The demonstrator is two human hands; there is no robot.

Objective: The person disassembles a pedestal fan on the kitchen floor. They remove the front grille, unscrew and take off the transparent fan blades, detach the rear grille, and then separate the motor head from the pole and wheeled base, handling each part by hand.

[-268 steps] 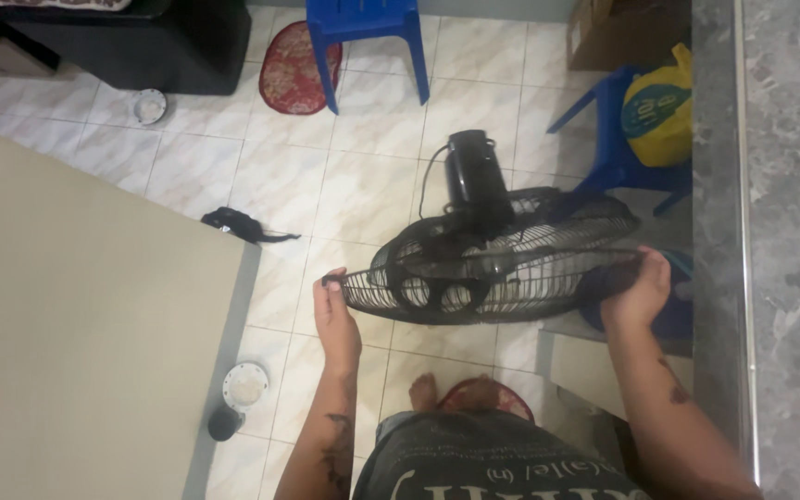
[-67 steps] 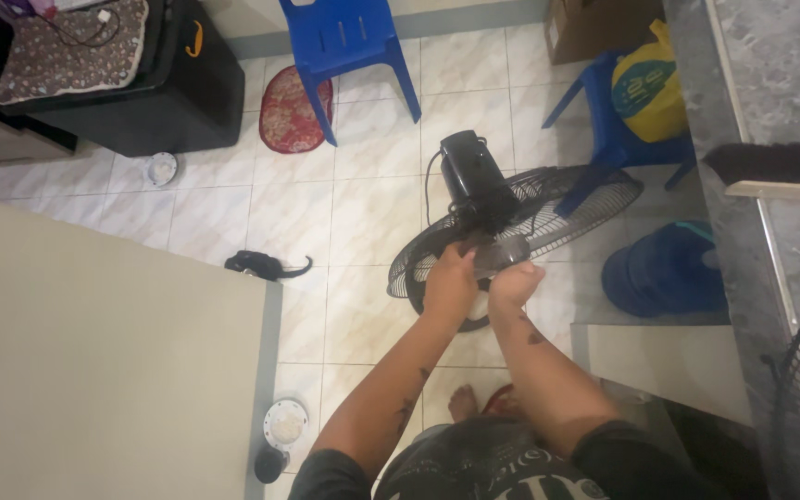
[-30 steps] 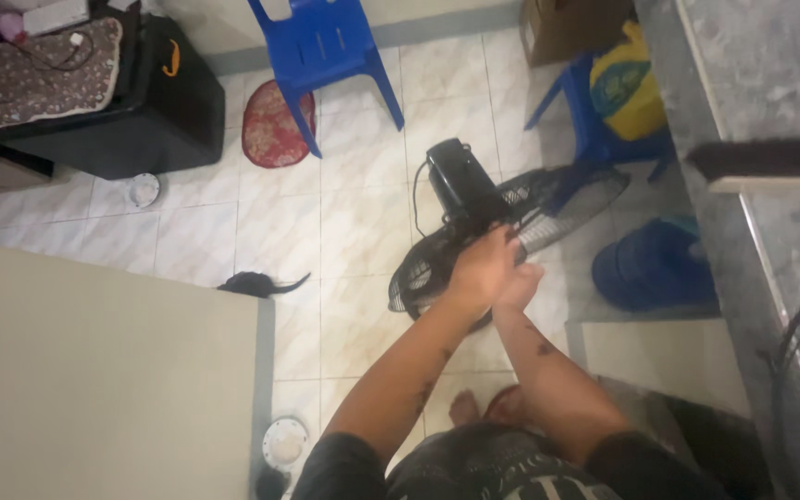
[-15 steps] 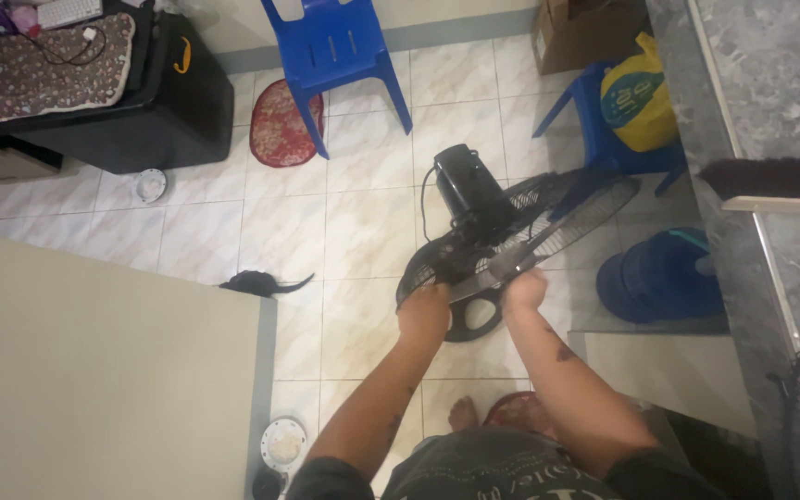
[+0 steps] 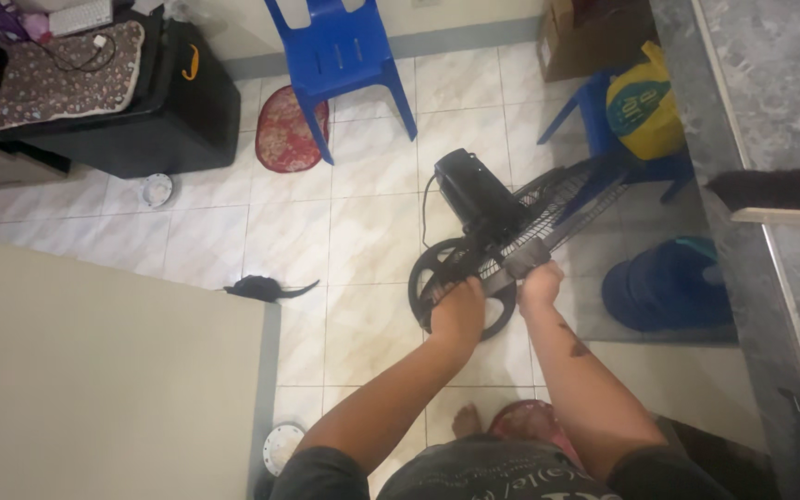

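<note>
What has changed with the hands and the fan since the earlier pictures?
Earlier, both hands gripped opposite edges of the black wire fan guard, wide apart. Now the left hand and right hand have come together near the guard's centre, and the guard has tilted up on its right side. The black fan motor, blue plastic chair and red oval mat stayed in place.

Head camera, high, facing down at floor [image 5: 363,231].

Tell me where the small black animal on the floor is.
In the head view, the black animal lies on the white tiled floor, left of the fan, at the beige surface's edge.
</note>
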